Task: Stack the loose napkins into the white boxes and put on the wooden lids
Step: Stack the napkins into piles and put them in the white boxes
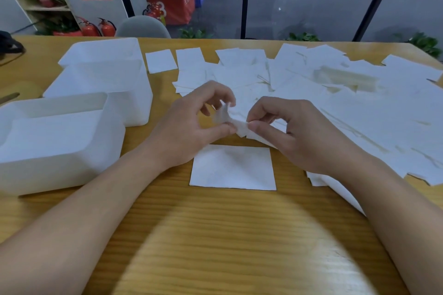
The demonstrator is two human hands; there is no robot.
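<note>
Both hands are up over the table, and they share one soft, crumpled napkin. The left hand pinches it with thumb and curled fingers, and the right hand pinches the other side the same way. It looks like they are pulling the napkin open so it can lie flat. To do this well, the hands should pull gently, because thin paper tears, then smooth the napkin and lay it square on the flat napkin that sits just below them. A neat stack will slide into a box easily. Many loose napkins are spread over the right and far part of the table. Three white boxes stand open on the left, one behind the other. No wooden lids can be clearly seen. A pale long shape shows under the napkins on the far right, maybe a lid, but it is too blurry to tell. The left edge cuts off the nearest box.
</note>
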